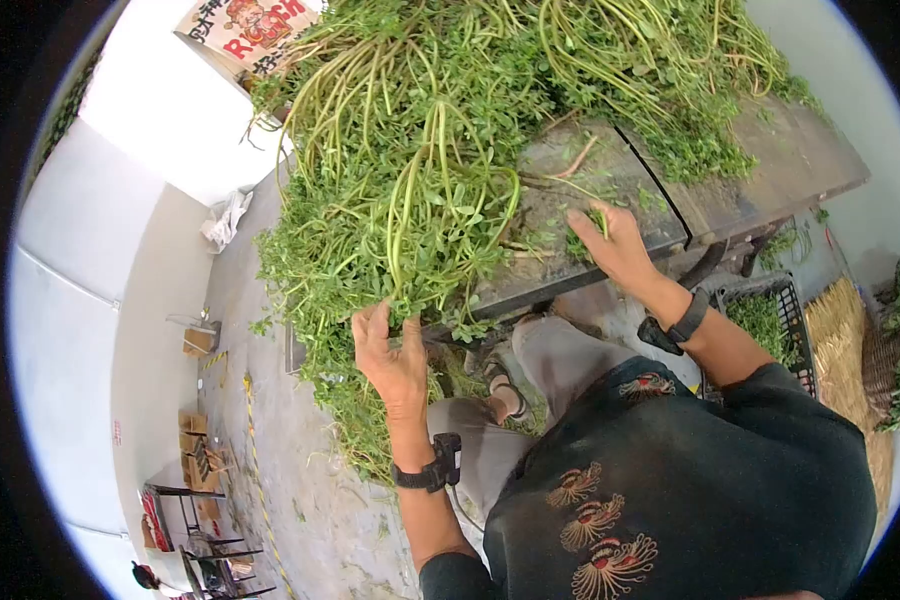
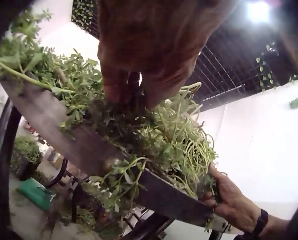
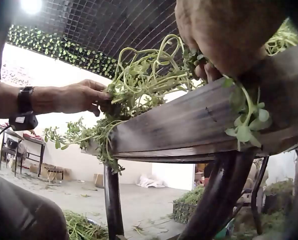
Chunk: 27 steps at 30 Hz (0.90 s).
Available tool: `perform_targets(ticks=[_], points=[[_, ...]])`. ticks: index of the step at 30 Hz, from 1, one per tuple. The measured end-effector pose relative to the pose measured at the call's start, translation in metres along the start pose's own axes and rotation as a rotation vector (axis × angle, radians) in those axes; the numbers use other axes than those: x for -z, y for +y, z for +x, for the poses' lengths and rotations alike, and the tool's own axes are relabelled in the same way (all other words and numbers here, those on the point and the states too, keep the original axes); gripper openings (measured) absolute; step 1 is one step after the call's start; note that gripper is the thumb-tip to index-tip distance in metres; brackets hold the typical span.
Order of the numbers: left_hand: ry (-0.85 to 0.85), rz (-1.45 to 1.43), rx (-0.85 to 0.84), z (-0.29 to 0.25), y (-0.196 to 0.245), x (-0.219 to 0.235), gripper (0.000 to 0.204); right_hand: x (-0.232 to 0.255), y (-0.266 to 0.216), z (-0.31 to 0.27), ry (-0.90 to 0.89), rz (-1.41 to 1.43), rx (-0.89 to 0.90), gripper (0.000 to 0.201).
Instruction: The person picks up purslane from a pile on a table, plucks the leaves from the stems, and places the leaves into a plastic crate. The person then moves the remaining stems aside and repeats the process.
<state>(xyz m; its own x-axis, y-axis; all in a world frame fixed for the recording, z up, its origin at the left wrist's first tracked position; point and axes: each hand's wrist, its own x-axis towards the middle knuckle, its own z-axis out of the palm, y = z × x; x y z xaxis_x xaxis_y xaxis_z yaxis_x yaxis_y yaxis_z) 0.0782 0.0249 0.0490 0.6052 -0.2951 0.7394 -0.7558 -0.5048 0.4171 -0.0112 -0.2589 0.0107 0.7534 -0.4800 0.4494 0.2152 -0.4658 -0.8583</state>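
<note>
A big heap of leafy green stems (image 1: 400, 120) covers much of the dark wooden table (image 1: 800, 155). At the heap's near edge, my left hand (image 1: 392, 365) pinches a leafy stem between thumb and fingers; its fingertips sink among leaves (image 2: 134, 120) in the left wrist view. My right hand (image 1: 625, 255), farther right over the table's front edge, holds a small bunch of leafy sprigs (image 1: 578, 245) against its fingers. Below that hand, a sprig (image 3: 246, 125) hangs over the table edge in the right wrist view. Long looping stems (image 1: 410, 210) lie between the two hands.
Cut greens (image 1: 355, 440) lie on the floor below the table's left end. A black crate (image 1: 795, 330) of greens stands at the right, beside a straw mat (image 1: 838, 340). A printed carton (image 1: 245, 35) stands behind the heap. Dark table legs (image 3: 114, 200) stand underneath.
</note>
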Motion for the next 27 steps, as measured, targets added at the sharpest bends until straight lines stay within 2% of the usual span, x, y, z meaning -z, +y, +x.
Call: perform_targets(ticks=[3, 4, 6, 7, 9, 10, 12, 16, 18, 19, 21, 23, 25, 26, 27], points=[[-0.059, 0.073, -0.059, -0.017, 0.002, 0.000, 0.042, -0.003, 0.004, 0.000, 0.016, 0.061, 0.029, 0.047], [-0.072, 0.106, -0.011, -0.022, 0.009, 0.000, 0.039, -0.002, 0.002, -0.001, 0.022, 0.059, 0.022, 0.047], [-0.122, 0.160, 0.033, -0.033, 0.019, -0.001, 0.037, 0.000, -0.006, -0.001, 0.003, 0.269, -0.186, 0.039], [-0.122, 0.156, 0.032, -0.038, 0.023, -0.002, 0.037, 0.000, -0.012, 0.000, 0.006, 0.267, -0.186, 0.039], [-0.211, 0.347, -0.098, -0.049, 0.030, -0.005, 0.039, 0.002, -0.021, -0.001, 0.074, 0.503, -0.342, 0.032], [-0.232, 0.339, -0.126, -0.054, 0.032, -0.005, 0.039, 0.005, -0.021, -0.004, 0.074, 0.502, -0.348, 0.032], [-0.254, 0.348, -0.103, -0.063, 0.037, -0.009, 0.040, 0.011, -0.023, -0.003, 0.036, 0.688, -0.426, 0.028], [-0.277, 0.354, -0.062, -0.069, 0.046, -0.007, 0.044, 0.019, -0.043, -0.021, -0.059, 0.785, -0.468, 0.029], [-0.242, 0.294, -0.035, -0.067, 0.051, -0.001, 0.043, 0.018, -0.050, -0.030, -0.171, 0.813, -0.421, 0.030], [-0.242, 0.298, -0.037, -0.065, 0.054, 0.003, 0.043, 0.018, -0.051, -0.032, -0.171, 0.817, -0.419, 0.030], [-0.166, 0.245, -0.063, -0.059, 0.062, 0.014, 0.040, 0.019, -0.053, -0.035, -0.276, 0.744, -0.322, 0.031], [-0.130, 0.179, -0.056, -0.050, 0.071, 0.021, 0.038, 0.024, -0.059, -0.034, -0.291, 0.676, -0.322, 0.032], [-0.035, 0.048, 0.099, -0.034, 0.083, 0.029, 0.034, 0.020, -0.061, -0.032, -0.180, 0.520, 0.061, 0.031], [-0.012, -0.011, 0.096, -0.023, 0.090, 0.028, 0.033, 0.017, -0.063, -0.033, -0.180, 0.523, 0.060, 0.031], [-0.013, -0.008, 0.097, -0.012, 0.097, 0.024, 0.033, 0.013, -0.065, -0.036, -0.238, 0.451, 0.170, 0.029]])
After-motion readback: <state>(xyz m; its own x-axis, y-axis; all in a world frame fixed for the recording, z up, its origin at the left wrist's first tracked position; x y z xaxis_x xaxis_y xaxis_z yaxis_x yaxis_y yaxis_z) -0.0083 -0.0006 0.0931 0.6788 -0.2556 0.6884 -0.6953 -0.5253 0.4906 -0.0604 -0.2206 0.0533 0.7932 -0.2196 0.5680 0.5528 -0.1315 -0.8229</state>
